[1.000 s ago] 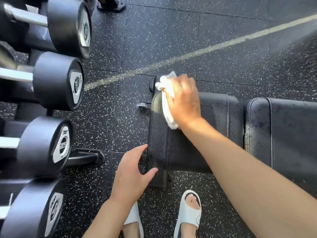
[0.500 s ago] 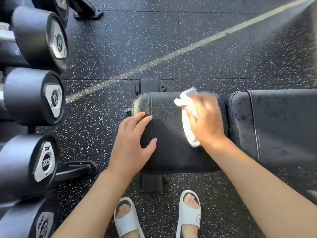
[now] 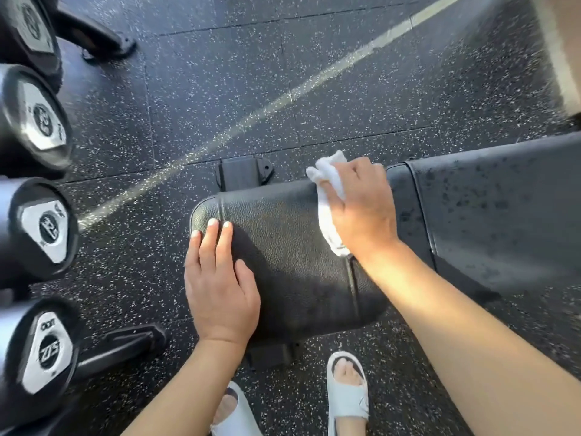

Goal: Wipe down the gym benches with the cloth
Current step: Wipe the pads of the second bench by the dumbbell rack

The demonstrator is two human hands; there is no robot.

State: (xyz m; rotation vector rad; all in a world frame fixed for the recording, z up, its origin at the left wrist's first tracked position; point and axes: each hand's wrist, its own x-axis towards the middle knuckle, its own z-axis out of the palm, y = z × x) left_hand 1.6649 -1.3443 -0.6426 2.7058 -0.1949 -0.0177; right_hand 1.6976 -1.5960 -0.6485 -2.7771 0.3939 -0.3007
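A black padded gym bench lies across the floor; its short seat pad (image 3: pixel 283 234) is in the middle and its long back pad (image 3: pixel 503 215), speckled with droplets, runs off to the right. My right hand (image 3: pixel 361 209) presses a crumpled white cloth (image 3: pixel 328 202) flat onto the right end of the seat pad, near the gap between the pads. The cloth sticks out beyond my fingers and beneath my palm. My left hand (image 3: pixel 220 278) rests flat with straight fingers on the seat pad's left end.
A rack of black dumbbells (image 3: pixel 41 228) lines the left edge, its foot (image 3: pixel 125 344) reaching toward the bench. Bench frame feet (image 3: pixel 242 171) poke out beyond the seat pad. My sandalled feet (image 3: pixel 345 394) stand on speckled rubber flooring. A pale wall base (image 3: pixel 562 51) is at top right.
My right hand slid the cloth from the seat pad's left end to its right end. My left hand moved from the pad's near corner up onto its top. The view shifted and tilted.
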